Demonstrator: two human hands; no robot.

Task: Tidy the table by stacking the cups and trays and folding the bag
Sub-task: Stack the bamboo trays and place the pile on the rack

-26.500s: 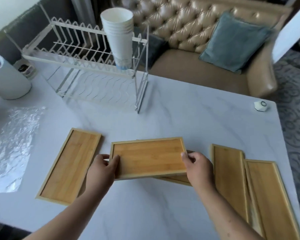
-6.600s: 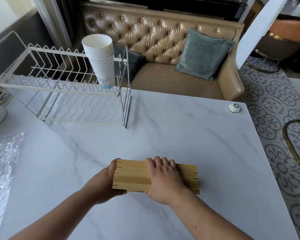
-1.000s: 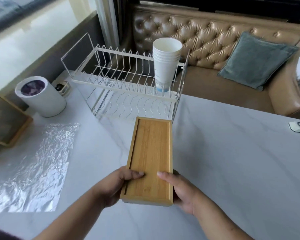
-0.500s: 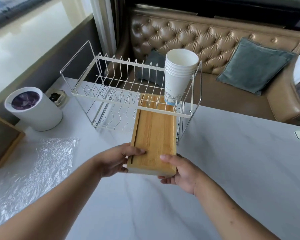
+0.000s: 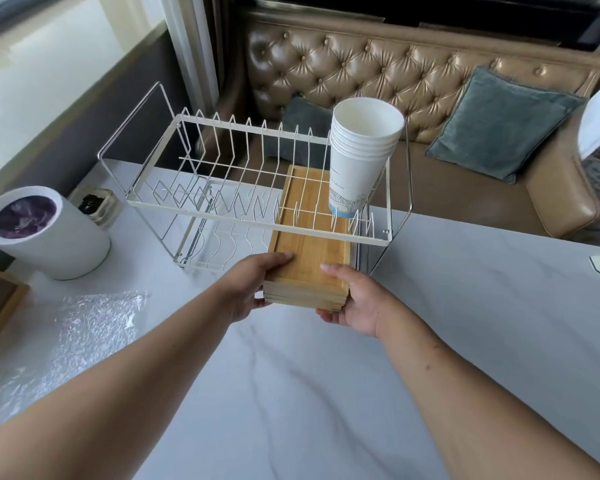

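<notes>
Two bare forearms, no sleeves, rings or watch.

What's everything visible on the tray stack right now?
The tray stack is several flat rectangular bamboo trays, light brown with a raised rim on the top one, edges flush. It lies level, long axis pointing away from the person, far half slid into the lower tier of the rack under the cups. The near end sticks out past the rack front. The left hand grips its near left corner, the right hand its near right corner, thumbs on top.
</notes>
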